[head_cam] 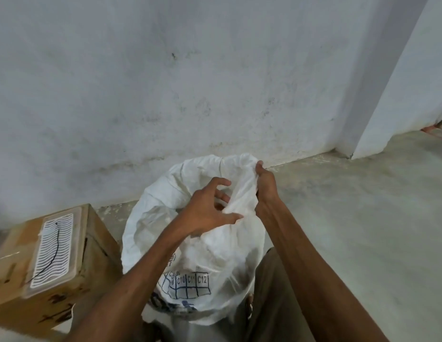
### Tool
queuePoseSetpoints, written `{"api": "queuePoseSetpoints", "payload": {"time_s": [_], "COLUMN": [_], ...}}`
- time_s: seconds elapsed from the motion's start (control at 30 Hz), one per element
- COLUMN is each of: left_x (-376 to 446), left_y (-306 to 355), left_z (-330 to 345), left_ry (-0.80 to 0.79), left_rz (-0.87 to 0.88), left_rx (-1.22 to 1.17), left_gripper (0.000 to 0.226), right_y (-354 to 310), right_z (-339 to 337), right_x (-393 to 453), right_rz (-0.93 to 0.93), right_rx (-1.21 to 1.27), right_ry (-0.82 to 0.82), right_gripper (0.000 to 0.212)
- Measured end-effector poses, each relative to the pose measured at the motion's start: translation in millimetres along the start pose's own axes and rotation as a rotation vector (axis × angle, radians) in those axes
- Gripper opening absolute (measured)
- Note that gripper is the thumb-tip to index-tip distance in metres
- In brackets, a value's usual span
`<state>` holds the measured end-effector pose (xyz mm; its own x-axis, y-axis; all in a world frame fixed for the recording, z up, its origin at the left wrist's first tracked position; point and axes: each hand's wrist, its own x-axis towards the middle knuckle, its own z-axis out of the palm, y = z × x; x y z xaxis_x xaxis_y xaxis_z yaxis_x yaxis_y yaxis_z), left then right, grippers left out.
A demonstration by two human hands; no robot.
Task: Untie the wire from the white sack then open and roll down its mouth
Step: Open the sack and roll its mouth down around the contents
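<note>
Two bare hands work at the top of a large white woven plastic sack [190,243] that stands upright on the grey concrete floor [350,218], near the pale plaster wall [190,70]. Its gathered mouth [239,183] rises between the hands, with the long axis running up and away from the person. The right hand [265,191] is closed tight around the bunched neck from the right side. The left hand [205,211] is just beside it on the left, with fingers spread and curled, the thumb touching the fabric. What the sack holds is hidden. A brown cardboard box [96,243] stands to the left, carrying a flat clear plastic tray [54,253], and a thin black wire [55,245] lies on this tray. I judge this is the untied wire, so opening the mouth comes next.
</note>
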<state>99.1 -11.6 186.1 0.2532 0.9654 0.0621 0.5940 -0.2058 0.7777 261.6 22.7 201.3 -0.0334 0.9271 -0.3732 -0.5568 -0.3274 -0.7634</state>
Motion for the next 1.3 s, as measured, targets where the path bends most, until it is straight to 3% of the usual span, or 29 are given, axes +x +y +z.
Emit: {"api": "queuePoseSetpoints", "payload": {"time_s": [0.13, 0.2, 0.23, 0.27, 0.33, 0.43, 0.5, 0.6, 0.67, 0.73, 0.83, 0.9, 0.97, 1.03, 1.13, 1.2, 1.3], "left_x": [-13, -18, -19, -21, -24, -27, -27, -27, -31, -39, -51, -59, -66, -69, -72, -72, -70], "left_y": [-2, -4, -5, -7, -11, -20, -22, -24, -27, -31, -50, -64, -79, -92, -108, -115, -121], "left_z": [-16, -27, -30, -33, -36, -44, -48, -46, -46, -52, -65, -71, -73, -71, -68, -64, -50], "left_ry": [0.309, 0.377, 0.372, 0.350, 0.305, 0.310, 0.338, 0.390, 0.370, 0.284, 0.051, -0.177, -0.258, -0.065, 0.416, 0.588, 0.706], "left_rz": [0.223, 0.305, 0.315, 0.325, 0.371, 0.527, 0.598, 0.651, 0.582, 0.387, 0.142, 0.017, -0.023, -0.001, 0.029, 0.018, 0.065], "left_rx": [0.131, 0.260, 0.336, 0.427, 0.590, 0.687, 0.709, 0.701, 0.584, 0.426, 0.570, 0.663, 0.688, 0.704, 0.674, 0.662, 0.676], "left_gripper": [0.031, 0.020, 0.016, 0.014, 0.015, 0.023, 0.025, 0.025, 0.024, 0.041, 0.080, 0.091, 0.089, 0.058, 0.025, 0.023, 0.027], "right_y": [1, -1, 0, 2, 7, 8, -2, -7, -2, 2, 6, 14, 23, 24, 19, 15, 16], "right_z": [5, 4, 4, 2, -3, -12, -7, 9, 15, 14, 0, -8, -15, -17, -10, -5, 6], "right_x": [-14, -22, -26, -30, -41, -46, -44, -39, -34, -27, -15, -11, -6, -2, -2, -5, -12], "right_rz": [-0.100, -0.103, -0.126, -0.188, -0.484, -1.102, -1.177, -1.024, -1.018, -1.151, -1.407, -1.500, -1.525, -1.477, -1.243, -1.116, -0.847], "right_rx": [0.097, 0.032, -0.052, -0.207, -0.716, -1.385, -1.669, -1.951, -1.920, -1.895, -1.828, -1.785, -1.742, -1.744, -1.759, -1.788, -1.831], "right_ry": [-0.159, -0.184, -0.118, 0.007, 0.196, 0.102, -0.100, -0.326, -0.341, -0.258, -0.151, -0.145, -0.132, -0.096, -0.125, -0.279, -0.620], "right_gripper": [0.041, 0.053, 0.062, 0.076, 0.099, 0.097, 0.082, 0.038, 0.017, 0.015, 0.021, 0.030, 0.033, 0.032, 0.039, 0.063, 0.094]}}
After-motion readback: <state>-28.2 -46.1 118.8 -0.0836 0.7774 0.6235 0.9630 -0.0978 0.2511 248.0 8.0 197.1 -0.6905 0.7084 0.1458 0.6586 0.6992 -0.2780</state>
